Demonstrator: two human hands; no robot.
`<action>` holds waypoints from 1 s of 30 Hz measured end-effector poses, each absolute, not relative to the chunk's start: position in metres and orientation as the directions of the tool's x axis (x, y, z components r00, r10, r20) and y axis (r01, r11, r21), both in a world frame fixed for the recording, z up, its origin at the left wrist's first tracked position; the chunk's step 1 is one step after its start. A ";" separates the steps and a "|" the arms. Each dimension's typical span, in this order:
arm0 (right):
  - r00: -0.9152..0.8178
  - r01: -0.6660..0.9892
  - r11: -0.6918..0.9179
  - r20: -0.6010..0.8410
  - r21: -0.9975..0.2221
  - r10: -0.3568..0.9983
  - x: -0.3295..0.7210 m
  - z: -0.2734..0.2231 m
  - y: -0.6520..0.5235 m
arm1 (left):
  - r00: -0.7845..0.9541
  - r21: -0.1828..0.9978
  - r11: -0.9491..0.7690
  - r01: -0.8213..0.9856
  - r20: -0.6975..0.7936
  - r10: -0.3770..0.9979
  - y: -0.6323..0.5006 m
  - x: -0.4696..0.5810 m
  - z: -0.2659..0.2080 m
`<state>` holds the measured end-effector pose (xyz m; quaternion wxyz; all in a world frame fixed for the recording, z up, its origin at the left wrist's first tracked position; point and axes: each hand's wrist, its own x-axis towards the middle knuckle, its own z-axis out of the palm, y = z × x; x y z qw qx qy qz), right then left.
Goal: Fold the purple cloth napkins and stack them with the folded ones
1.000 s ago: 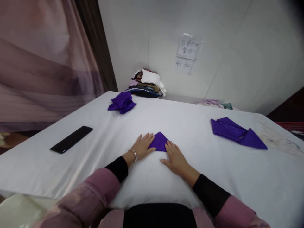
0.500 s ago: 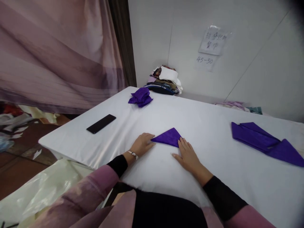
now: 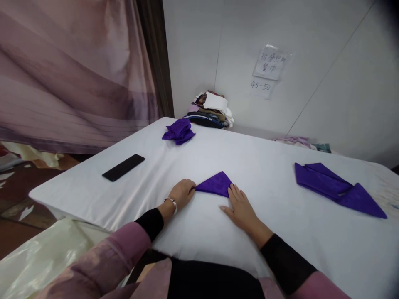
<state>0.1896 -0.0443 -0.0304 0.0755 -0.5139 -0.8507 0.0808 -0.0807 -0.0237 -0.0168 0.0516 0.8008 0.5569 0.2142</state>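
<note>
A purple cloth napkin [image 3: 215,183], folded into a flat triangle, lies on the white-covered table [image 3: 249,158] in front of me. My left hand [image 3: 181,193] has its fingertips pinched together on the napkin's left corner. On the opposite corner rests my right hand [image 3: 241,208], flat, with fingers stretched out and the thumb apart on the tablecloth. Its fingertips cover the tip of that corner. The napkin's point faces away from me.
A crumpled purple cloth [image 3: 178,131] lies at the back left, and a black phone-like slab [image 3: 124,167] nearer the left edge. Folded purple cloths [image 3: 336,189] lie on the right. A stack of clothes [image 3: 210,110] stands behind the table by the wall.
My left fingers have closed into a pinch on the napkin's left corner. The right hand stays on the other corner. The whole view has shifted slightly.
</note>
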 end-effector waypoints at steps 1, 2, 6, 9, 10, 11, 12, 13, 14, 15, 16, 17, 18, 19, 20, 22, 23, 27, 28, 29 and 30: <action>-0.462 0.861 0.460 0.045 -0.219 0.886 0.190 -0.030 -0.044 | 0.298 0.313 -0.382 0.870 0.285 0.911 -0.024 -0.081 -0.017; -0.462 0.860 0.459 0.044 -0.221 0.886 0.190 -0.030 -0.044 | 0.311 0.302 -0.393 0.869 0.286 0.907 -0.025 -0.082 -0.016; -0.461 0.861 0.457 0.038 -0.223 0.887 0.190 -0.030 -0.044 | 0.343 0.263 -0.420 0.869 0.292 0.893 -0.026 -0.084 -0.016; -0.463 0.859 0.459 0.041 -0.226 0.885 0.190 -0.030 -0.044 | 0.354 0.243 -0.424 0.873 0.283 0.891 -0.028 -0.084 -0.016; -0.462 0.859 0.459 0.041 -0.227 0.886 0.190 -0.029 -0.044 | 0.358 0.235 -0.425 0.874 0.279 0.891 -0.028 -0.084 -0.015; -0.461 0.859 0.458 0.041 -0.227 0.886 0.190 -0.029 -0.044 | 0.362 0.227 -0.427 0.875 0.277 0.890 -0.029 -0.084 -0.015; -0.462 0.859 0.458 0.042 -0.228 0.886 0.190 -0.030 -0.044 | 0.367 0.218 -0.430 0.876 0.277 0.888 -0.029 -0.084 -0.015; -0.463 0.858 0.460 0.045 -0.229 0.885 0.190 -0.030 -0.044 | 0.373 0.207 -0.434 0.877 0.279 0.885 -0.030 -0.085 -0.016; -0.464 0.856 0.462 0.049 -0.230 0.884 0.191 -0.030 -0.044 | 0.380 0.195 -0.440 0.877 0.279 0.882 -0.030 -0.085 -0.016; -0.465 0.855 0.464 0.053 -0.230 0.884 0.191 -0.031 -0.044 | 0.389 0.182 -0.446 0.876 0.279 0.878 -0.030 -0.085 -0.016; -0.467 0.854 0.467 0.058 -0.229 0.883 0.191 -0.031 -0.044 | 0.398 0.169 -0.452 0.876 0.277 0.875 -0.031 -0.085 -0.016; -0.468 0.854 0.469 0.061 -0.227 0.882 0.191 -0.032 -0.043 | 0.406 0.157 -0.457 0.876 0.273 0.872 -0.031 -0.085 -0.016; -0.469 0.853 0.471 0.063 -0.225 0.881 0.192 -0.033 -0.043 | 0.414 0.142 -0.460 0.876 0.267 0.870 -0.030 -0.085 -0.016; -0.472 0.852 0.474 0.065 -0.224 0.879 0.192 -0.033 -0.043 | 0.420 0.127 -0.461 0.878 0.257 0.870 -0.030 -0.084 -0.016; -0.474 0.850 0.477 0.069 -0.224 0.878 0.192 -0.034 -0.043 | 0.423 0.114 -0.460 0.881 0.246 0.872 -0.030 -0.085 -0.015; -0.478 0.846 0.483 0.080 -0.225 0.875 0.193 -0.036 -0.043 | 0.420 0.093 -0.449 0.889 0.226 0.879 -0.030 -0.087 -0.014; -0.479 0.845 0.485 0.084 -0.226 0.874 0.193 -0.036 -0.043 | 0.415 0.084 -0.441 0.893 0.218 0.883 -0.030 -0.090 -0.014; -0.476 0.848 0.480 0.076 -0.224 0.876 0.193 -0.036 -0.043 | 0.290 0.141 -0.332 0.933 0.253 0.923 -0.031 -0.106 -0.010; -0.474 0.850 0.477 0.072 -0.223 0.878 0.193 -0.036 -0.043 | 0.242 0.176 -0.297 0.939 0.280 0.929 -0.031 -0.109 -0.009; -0.472 0.851 0.476 0.073 -0.223 0.879 0.193 -0.036 -0.044 | 0.204 0.214 -0.278 0.936 0.313 0.927 -0.031 -0.110 -0.007; -0.471 0.851 0.476 0.077 -0.222 0.879 0.193 -0.036 -0.044 | 0.186 0.250 -0.282 0.926 0.350 0.918 -0.030 -0.108 -0.005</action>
